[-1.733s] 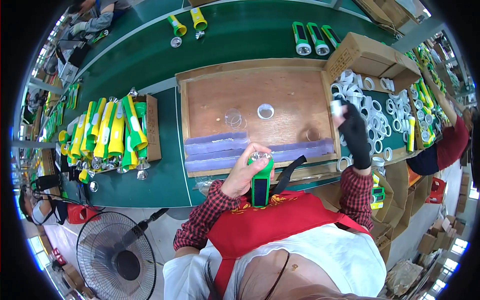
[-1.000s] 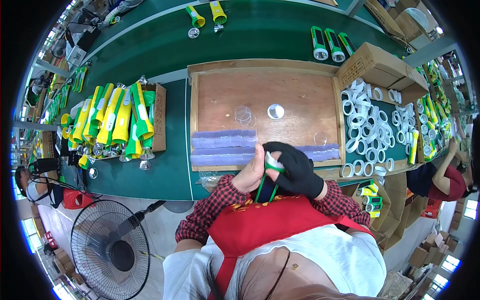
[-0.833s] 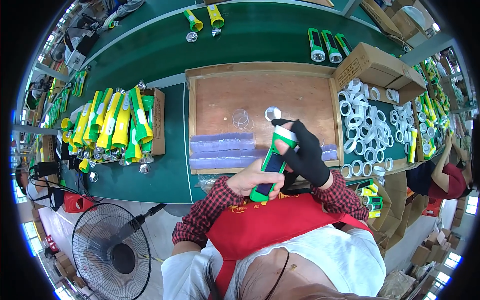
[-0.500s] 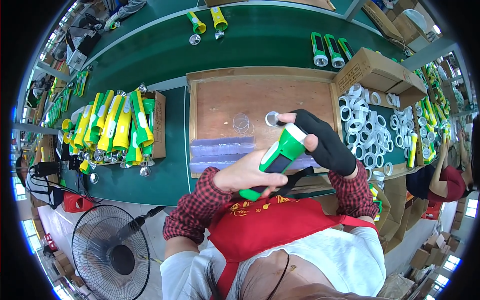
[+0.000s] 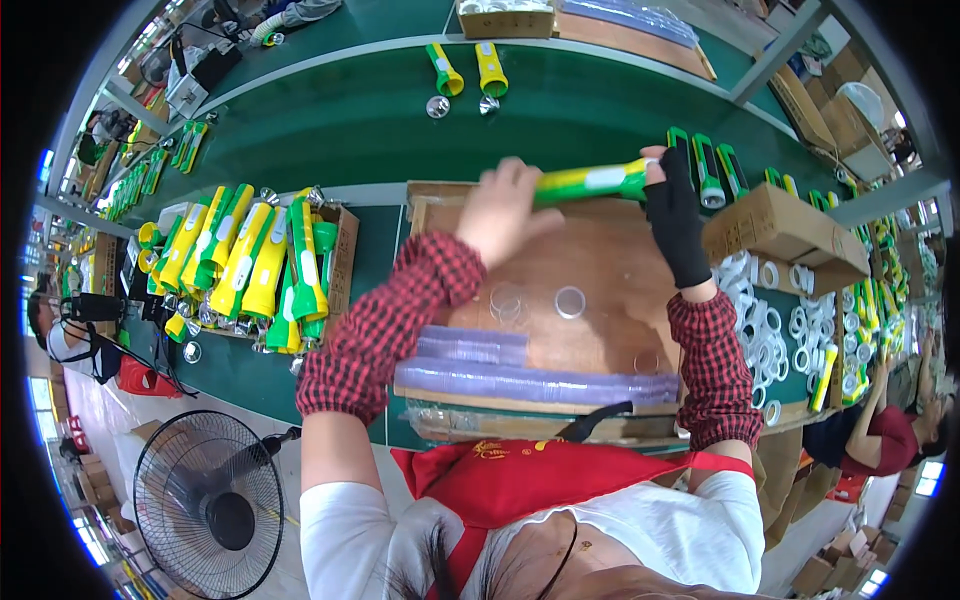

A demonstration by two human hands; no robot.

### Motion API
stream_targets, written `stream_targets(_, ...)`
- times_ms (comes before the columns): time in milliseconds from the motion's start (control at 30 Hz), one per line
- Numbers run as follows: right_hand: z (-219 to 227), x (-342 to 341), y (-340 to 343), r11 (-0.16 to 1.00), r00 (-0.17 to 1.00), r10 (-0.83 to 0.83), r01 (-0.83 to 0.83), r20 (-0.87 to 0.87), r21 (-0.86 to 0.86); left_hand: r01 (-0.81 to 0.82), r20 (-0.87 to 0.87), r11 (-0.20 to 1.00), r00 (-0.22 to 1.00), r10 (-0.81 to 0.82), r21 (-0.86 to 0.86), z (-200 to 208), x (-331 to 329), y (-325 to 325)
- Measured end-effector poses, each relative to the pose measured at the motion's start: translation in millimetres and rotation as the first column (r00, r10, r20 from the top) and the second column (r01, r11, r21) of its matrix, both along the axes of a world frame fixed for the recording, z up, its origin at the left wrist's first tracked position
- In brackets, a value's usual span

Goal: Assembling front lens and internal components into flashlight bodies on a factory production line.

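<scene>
A yellow and green flashlight (image 5: pixel 595 183) lies nearly level above the far side of a wooden tray (image 5: pixel 610 250). My right hand (image 5: pixel 677 220), in a black fingerless glove, grips its right end. My left hand (image 5: pixel 500 212) is bare and blurred at the flashlight's left end, thumb and fingers spread apart; whether it touches the flashlight is unclear. Below, one clear disc (image 5: pixel 570 302) and a few thin clear rings (image 5: pixel 506 302) rest on the tray. Rows of stacked clear purplish discs (image 5: pixel 540 385) line its near side.
On the left, yellow-green flashlights (image 5: pixel 240 255) are piled by a carton. White rings (image 5: pixel 760 330) are heaped at right beside a cardboard box (image 5: pixel 780 222). Several flashlights (image 5: pixel 708 170) stand farther back on the green bench (image 5: pixel 350 120). A fan (image 5: pixel 210 520) stands at lower left.
Both hands have moved forward, away from my body. The flashlight has gone from near my chest to the tray's far side and turned level, its yellow side now showing. My left hand's fingers have spread.
</scene>
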State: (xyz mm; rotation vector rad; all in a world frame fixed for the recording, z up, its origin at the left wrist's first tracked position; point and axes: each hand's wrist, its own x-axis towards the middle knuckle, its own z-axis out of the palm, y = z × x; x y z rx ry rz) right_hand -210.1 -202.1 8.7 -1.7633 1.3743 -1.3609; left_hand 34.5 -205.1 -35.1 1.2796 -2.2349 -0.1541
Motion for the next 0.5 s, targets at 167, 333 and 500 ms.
stream_targets(167,-61,-57,-91,0.949,0.893,-0.262,0.169,-0.366,-0.267,-0.335,0.302,0.932,0.882,0.361,-0.134,-22,29,-141)
stream_targets(333,-107,-82,-106,0.977,0.832,-0.208,0.205,-0.513,-0.064,-0.317,0.456,0.935,0.816,0.354,-0.16,-46,27,-238)
stream_targets(500,-82,-88,-97,0.967,0.894,-0.255,0.229,-0.369,-0.113,-0.209,0.586,0.978,0.791,0.174,-0.008,-39,5,-272)
